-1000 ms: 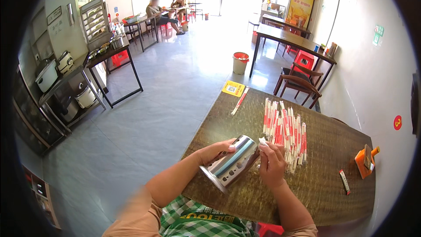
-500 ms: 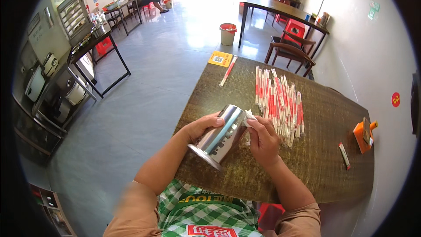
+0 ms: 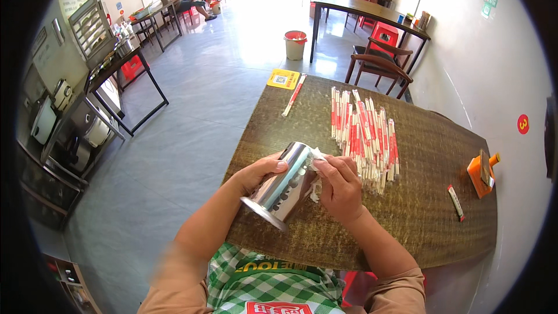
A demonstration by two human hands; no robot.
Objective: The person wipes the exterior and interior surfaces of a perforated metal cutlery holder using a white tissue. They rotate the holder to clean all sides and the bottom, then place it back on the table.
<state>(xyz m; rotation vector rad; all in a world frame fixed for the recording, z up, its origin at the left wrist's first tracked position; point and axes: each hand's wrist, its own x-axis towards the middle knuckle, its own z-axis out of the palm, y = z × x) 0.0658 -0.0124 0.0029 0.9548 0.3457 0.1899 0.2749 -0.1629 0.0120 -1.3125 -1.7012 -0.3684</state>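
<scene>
Perforated metal canister (image 3: 282,181) tilts above the surface (image 3: 430,215). Left grip (image 3: 259,173) curls around its side; right grip (image 3: 340,185) pinches white tissue (image 3: 317,156) at its upper end, apparently touching. Wrapped sticks (image 3: 366,134) lie right of it.

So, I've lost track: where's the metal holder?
In the head view, the holder is just below centre, tilted in the left hand above the table, the right hand and tissue at its rim.

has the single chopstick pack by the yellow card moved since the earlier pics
No, neither way: the chopstick pack lies just right of the yellow card, as before.
</scene>
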